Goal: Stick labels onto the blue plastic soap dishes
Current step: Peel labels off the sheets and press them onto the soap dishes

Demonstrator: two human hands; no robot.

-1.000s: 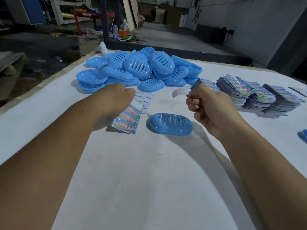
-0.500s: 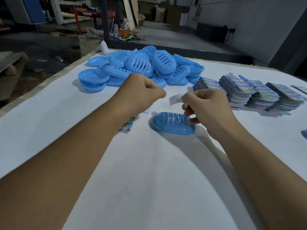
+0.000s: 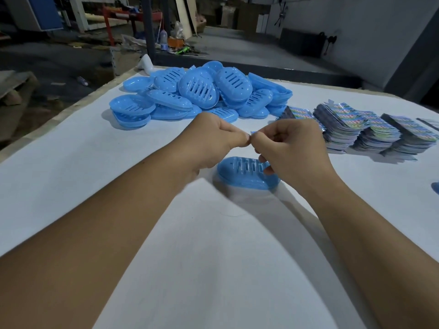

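Two hands, left (image 3: 215,136) and right (image 3: 288,148), have closed together since half a second ago, both now pinching one small white label (image 3: 253,132) above the single blue slotted plastic soap dish (image 3: 240,173) lying on the white tabletop (image 3: 213,257).

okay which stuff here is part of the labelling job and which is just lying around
Job: left hand and right hand pinching a small label; single soap dish; dish pile; label stacks.
Lying about: plastic bottle, orange box.
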